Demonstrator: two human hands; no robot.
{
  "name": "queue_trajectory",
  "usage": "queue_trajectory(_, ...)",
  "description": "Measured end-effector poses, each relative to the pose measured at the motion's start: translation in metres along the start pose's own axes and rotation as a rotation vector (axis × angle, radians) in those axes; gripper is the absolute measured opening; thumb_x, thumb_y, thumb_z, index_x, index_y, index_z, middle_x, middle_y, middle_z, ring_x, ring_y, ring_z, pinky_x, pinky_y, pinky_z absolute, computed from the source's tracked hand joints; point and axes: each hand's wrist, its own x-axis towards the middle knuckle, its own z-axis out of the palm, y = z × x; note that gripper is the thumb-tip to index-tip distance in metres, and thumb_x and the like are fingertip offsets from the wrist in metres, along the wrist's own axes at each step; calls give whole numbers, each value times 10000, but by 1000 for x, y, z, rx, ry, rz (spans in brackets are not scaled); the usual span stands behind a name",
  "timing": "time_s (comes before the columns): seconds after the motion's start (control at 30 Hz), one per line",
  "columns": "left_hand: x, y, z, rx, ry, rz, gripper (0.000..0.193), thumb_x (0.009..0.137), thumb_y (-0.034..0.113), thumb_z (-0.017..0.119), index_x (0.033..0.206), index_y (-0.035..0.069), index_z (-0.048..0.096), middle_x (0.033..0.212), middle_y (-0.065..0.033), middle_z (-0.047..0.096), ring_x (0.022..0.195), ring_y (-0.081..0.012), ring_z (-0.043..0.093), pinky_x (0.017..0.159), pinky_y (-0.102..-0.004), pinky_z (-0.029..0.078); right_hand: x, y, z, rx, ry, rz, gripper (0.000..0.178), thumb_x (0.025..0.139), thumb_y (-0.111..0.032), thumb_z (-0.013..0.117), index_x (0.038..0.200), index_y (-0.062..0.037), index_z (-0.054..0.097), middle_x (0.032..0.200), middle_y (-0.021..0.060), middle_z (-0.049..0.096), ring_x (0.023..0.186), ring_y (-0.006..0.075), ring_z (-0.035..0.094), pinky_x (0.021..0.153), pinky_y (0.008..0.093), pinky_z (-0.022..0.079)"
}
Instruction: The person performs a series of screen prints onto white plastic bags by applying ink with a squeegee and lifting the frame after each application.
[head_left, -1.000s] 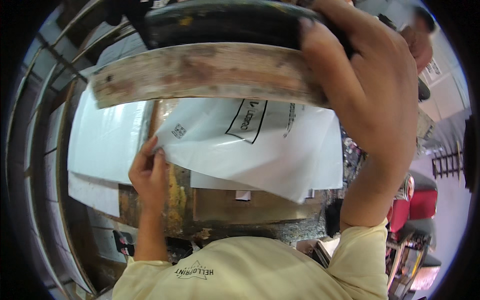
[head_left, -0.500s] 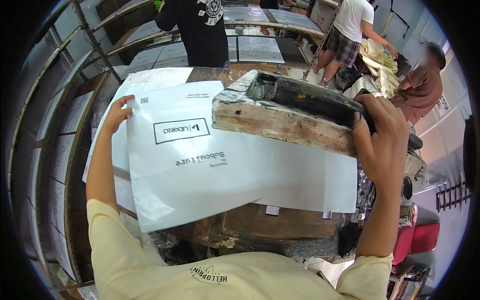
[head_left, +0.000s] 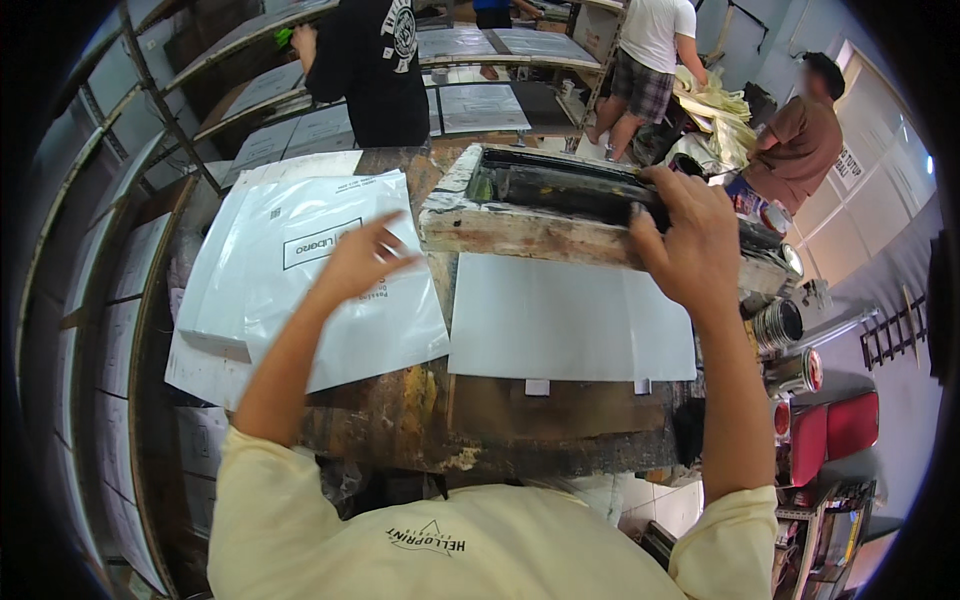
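Observation:
My left hand (head_left: 358, 264), fingers spread and holding nothing, is above a white plastic mailer bag (head_left: 405, 325) with black print. That bag lies on a stack of white bags (head_left: 215, 290) on the left. My right hand (head_left: 692, 232) grips the near side of a wooden screen-printing frame (head_left: 530, 232), raised at a tilt with black ink inside; whether it also holds a squeegee in there I cannot tell. Below the frame, a plain white bag (head_left: 570, 325) lies flat on the ink-stained worktable (head_left: 420, 430), its far part hidden by the frame.
Racks with white bags (head_left: 130, 270) run along the left. Ink cans (head_left: 795, 372) stand at right, near a red chair (head_left: 850, 425). Across the table a person in black (head_left: 385, 80) stands by more racks; another in white (head_left: 655, 40) and one in brown (head_left: 805, 140) are at far right.
My left hand has let go of the printed bag, which now lies on the left stack, and moved right. The plain bag is uncovered. My right hand still holds the frame up.

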Motion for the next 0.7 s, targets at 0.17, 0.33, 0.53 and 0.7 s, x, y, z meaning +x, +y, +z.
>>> queue_trajectory(0.17,-65,133,47,-1148,149,3,1243,816,268,1007,1712,-89,223,1158,-167,752,1115,-184,715,950,-294,577,-27,-3,10,4,70,-30,475,879,-337,735,1235,-26,690,913,149,694,894,346,657,857,475,465)
queue_trajectory(0.33,-90,140,77,-876,268,-115,1006,770,279,1033,1533,-119,512,1307,-184,720,1225,-243,689,1041,-379,559,-85,-21,25,-35,-31,18,601,888,-381,758,1357,-20,655,984,123,666,988,314,622,889,458,447)
queue_trajectory(0.53,-138,95,152,-703,244,-252,879,727,402,1039,1391,-42,672,1297,-175,754,1210,-262,701,1042,-391,553,-157,-20,45,6,-489,-74,405,963,-435,753,1200,-107,768,1140,119,648,1046,294,589,884,459,449)
queue_trajectory(0.7,-160,69,188,-202,388,-113,940,605,451,1067,1382,51,719,1122,-92,530,1082,-306,588,984,-436,513,-191,-12,70,214,-630,22,337,991,-441,740,1044,-108,761,945,108,734,1003,342,701,856,514,509)
